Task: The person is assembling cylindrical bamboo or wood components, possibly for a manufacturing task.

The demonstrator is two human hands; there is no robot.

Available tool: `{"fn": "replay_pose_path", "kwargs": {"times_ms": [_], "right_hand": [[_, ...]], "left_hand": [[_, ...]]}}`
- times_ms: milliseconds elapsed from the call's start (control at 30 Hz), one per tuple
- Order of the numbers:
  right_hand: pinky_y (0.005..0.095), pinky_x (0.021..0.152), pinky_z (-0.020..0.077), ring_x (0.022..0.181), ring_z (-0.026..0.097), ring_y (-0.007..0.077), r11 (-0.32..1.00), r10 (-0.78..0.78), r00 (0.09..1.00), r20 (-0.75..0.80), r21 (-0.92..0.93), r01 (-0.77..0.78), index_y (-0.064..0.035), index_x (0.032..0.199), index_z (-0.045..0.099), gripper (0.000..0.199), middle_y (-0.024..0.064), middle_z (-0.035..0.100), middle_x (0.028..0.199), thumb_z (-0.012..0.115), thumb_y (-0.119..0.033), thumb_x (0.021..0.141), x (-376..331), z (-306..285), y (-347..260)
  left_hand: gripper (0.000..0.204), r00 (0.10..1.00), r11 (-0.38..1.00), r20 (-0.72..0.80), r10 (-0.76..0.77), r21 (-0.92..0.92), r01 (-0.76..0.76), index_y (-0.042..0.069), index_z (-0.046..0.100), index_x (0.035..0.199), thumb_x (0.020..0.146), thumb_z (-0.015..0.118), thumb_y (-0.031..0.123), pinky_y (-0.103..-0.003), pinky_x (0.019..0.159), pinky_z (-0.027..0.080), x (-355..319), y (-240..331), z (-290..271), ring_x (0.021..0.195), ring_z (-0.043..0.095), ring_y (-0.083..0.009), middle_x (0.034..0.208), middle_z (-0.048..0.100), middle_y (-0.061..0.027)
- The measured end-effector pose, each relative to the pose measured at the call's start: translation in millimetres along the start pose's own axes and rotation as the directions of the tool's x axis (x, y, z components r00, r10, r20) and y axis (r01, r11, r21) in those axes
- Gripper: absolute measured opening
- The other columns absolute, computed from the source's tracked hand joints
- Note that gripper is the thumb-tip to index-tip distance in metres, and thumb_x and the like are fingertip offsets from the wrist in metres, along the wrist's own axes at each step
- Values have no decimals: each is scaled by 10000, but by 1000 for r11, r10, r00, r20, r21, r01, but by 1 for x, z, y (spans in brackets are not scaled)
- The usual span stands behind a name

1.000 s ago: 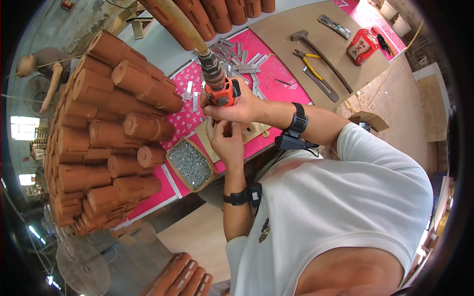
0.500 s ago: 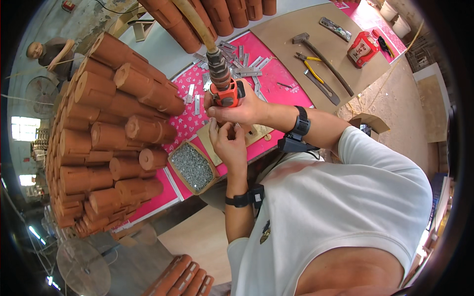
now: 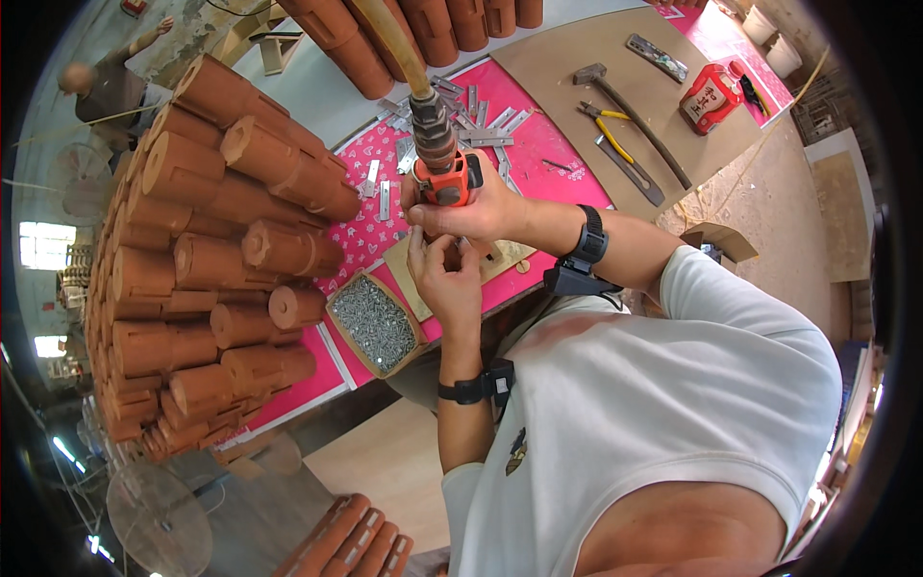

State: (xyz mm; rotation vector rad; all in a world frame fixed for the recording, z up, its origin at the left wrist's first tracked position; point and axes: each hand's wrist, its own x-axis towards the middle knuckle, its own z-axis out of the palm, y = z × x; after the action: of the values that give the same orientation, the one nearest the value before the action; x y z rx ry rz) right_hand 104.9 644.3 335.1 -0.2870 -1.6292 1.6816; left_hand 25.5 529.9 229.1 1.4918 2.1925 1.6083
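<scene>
My right hand [image 3: 486, 207] is wrapped round an orange-and-black drill-like power tool [image 3: 444, 183]. A dark stepped collar and a tan hose or rod rise from its far end. Just below it my left hand [image 3: 447, 274] is closed, thumb and fingers drawn together close to the right hand; what they pinch is hidden. Under both hands a pale wooden board [image 3: 409, 274] lies on the pink patterned table covering [image 3: 361, 240]. Beside the left hand sits an open box of small silvery screws [image 3: 373, 324]. Flat metal strips [image 3: 490, 137] lie scattered beyond the tool.
Reddish-brown grooved cylinders [image 3: 192, 264] are stacked high on the left, with more [image 3: 423, 29] at the back. A hammer [image 3: 630, 120], yellow-handled pliers [image 3: 611, 135] and a red container [image 3: 710, 99] rest on a brown board. Another person [image 3: 111, 91] stands at far left.
The person at far left has raised and stretched out an arm. My hands and the power tool hold nearly the same position, while the whole view shifts slightly.
</scene>
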Motion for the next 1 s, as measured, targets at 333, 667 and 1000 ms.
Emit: {"fn": "replay_pose_path", "kwargs": {"times_ms": [333,667,1000], "right_hand": [[283,741,533,802,660,114,1000,-10,1000,6,-25,10,2,936,679,174,59,703,882,767,-56,798,0,0,-2],[296,747,538,810,652,110,999,-47,999,-15,9,47,-18,963,666,201,44,702,882,772,-85,806,-2,2,10],[291,666,498,720,577,83,985,-110,994,-24,-140,105,-36,943,635,212,8,642,787,786,-129,825,-5,4,22]], "left_hand": [[216,998,998,-9,-55,-38,54,-12,696,991,801,748,79,-445,987,475,-2,6,0,1180,594,-386,1266,607,-227],[950,991,999,130,39,2,-39,-13,394,1431,674,922,210,-512,1104,365,-13,-12,-2,1342,404,-419,1432,449,-221],[1002,990,999,134,36,-13,-34,-3,395,1465,681,930,317,-537,1126,335,-17,-19,-1,1378,387,-435,1503,407,-241]]}}
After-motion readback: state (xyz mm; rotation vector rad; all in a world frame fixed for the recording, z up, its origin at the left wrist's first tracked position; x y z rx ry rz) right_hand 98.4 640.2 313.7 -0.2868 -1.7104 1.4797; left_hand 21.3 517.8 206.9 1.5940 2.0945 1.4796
